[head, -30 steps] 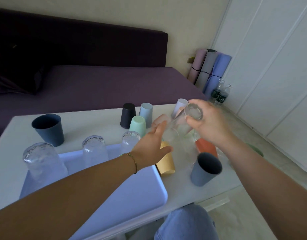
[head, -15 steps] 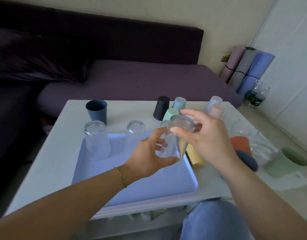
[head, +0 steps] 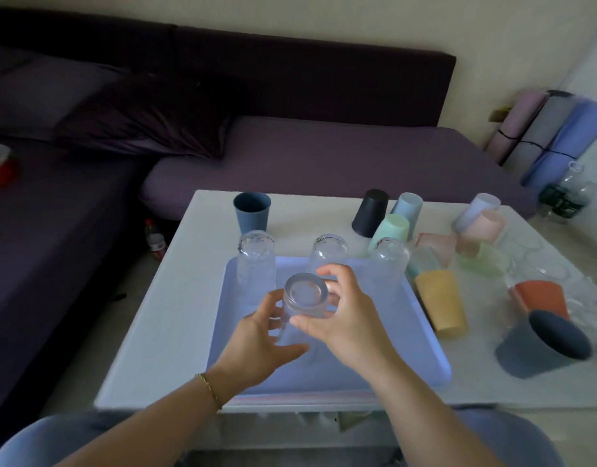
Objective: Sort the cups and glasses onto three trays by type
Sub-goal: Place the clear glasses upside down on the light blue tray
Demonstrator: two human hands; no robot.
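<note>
Both hands are working close together over the pale blue plastic tray [head: 357, 365], and both are clamping onto one clear glass tumbler [head: 305, 298], which is pointing base-up toward the camera. The right hand [head: 351, 326] is pinching it near the base, thumb on the near side and fingers arching over the far side. The left hand [head: 260, 345] is curling round the lower body from the other side. Whether the rim is touching the tray I cannot tell. Three clear glasses [head: 329, 252] are standing upside down in a row along the tray's far edge. On the white table [head: 175, 315], a dark blue ribbed cup [head: 252, 212] is sitting upright behind them, and a yellow cup [head: 442, 305] is lying just beside the tray's right rim.
</note>
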